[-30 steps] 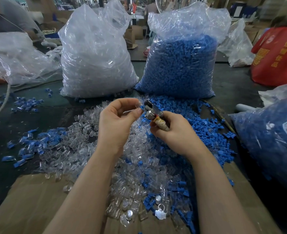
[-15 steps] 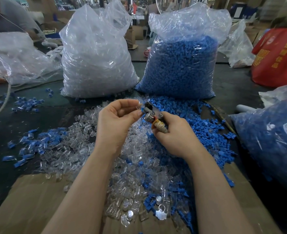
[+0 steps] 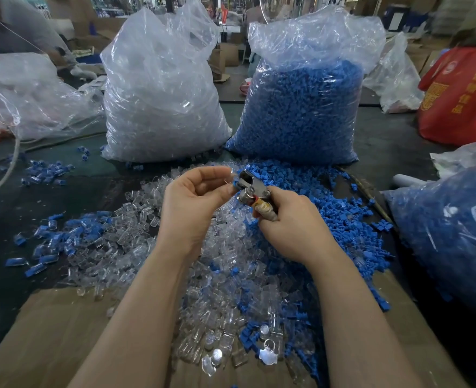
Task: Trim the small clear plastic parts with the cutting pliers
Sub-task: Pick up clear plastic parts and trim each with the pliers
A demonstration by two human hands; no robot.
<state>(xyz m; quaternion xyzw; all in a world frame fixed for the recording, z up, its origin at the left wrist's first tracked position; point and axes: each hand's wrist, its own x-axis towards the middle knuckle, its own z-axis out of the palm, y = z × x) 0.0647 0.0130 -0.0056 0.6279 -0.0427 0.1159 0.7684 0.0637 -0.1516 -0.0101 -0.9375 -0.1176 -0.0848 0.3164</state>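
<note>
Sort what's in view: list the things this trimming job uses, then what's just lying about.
In use:
cutting pliers in the right hand
small clear part pinched by the left hand
loose clear parts

Lying about:
bag of blue parts
bag of clear parts
loose blue parts
red bag
cardboard

Two tall plastic sacks standing side by side, clear-parts sack (image 3: 161, 107) left, blue-parts sack (image 3: 304, 113) right, loose blue parts (image 3: 337, 217) strewn nearby, red bag (image 3: 461, 99) far right, cardboard (image 3: 43, 340) in front
</note>
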